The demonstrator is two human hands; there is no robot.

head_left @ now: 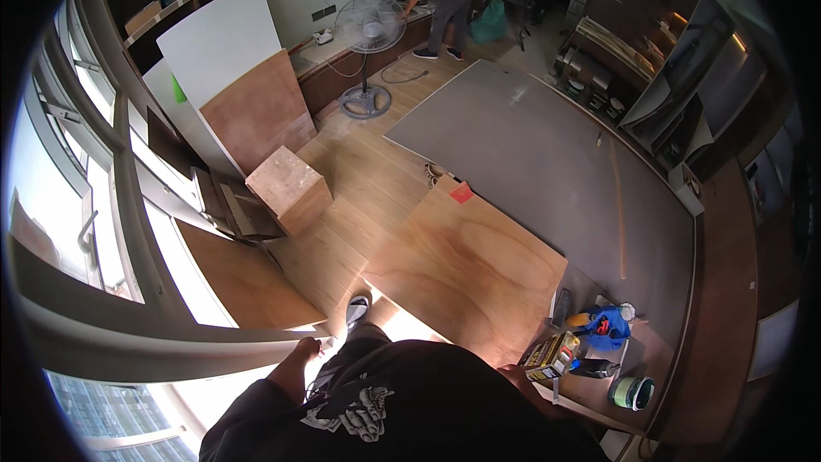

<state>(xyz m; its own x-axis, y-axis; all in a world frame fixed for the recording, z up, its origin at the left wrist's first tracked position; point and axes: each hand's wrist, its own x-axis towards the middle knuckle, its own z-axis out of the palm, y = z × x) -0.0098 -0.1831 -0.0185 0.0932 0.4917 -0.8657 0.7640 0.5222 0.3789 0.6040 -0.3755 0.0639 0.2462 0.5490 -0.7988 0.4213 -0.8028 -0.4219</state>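
Observation:
My left hand (304, 351) hangs low beside the window sill, its fingers curled. A small dark reddish bit shows at the fingertips, too small to name. Down at the near edge of a plywood sheet (466, 269) is my right hand (513, 376), partly hidden by my shirt; its grip does not show. Just right of it stands a yellow-and-black printed can (552, 356). Around the can are a dark bottle (594, 368), a blue bag (608, 330) with red-handled things in it, and a green-and-white tub (631, 393).
A large grey board (547, 137) stretches behind the plywood. A wooden box (289, 184) stands on the floor at left, near leaning panels (256, 103). Further back are a standing fan (369, 26), its cable, and another person (449, 0) bending over a ledge.

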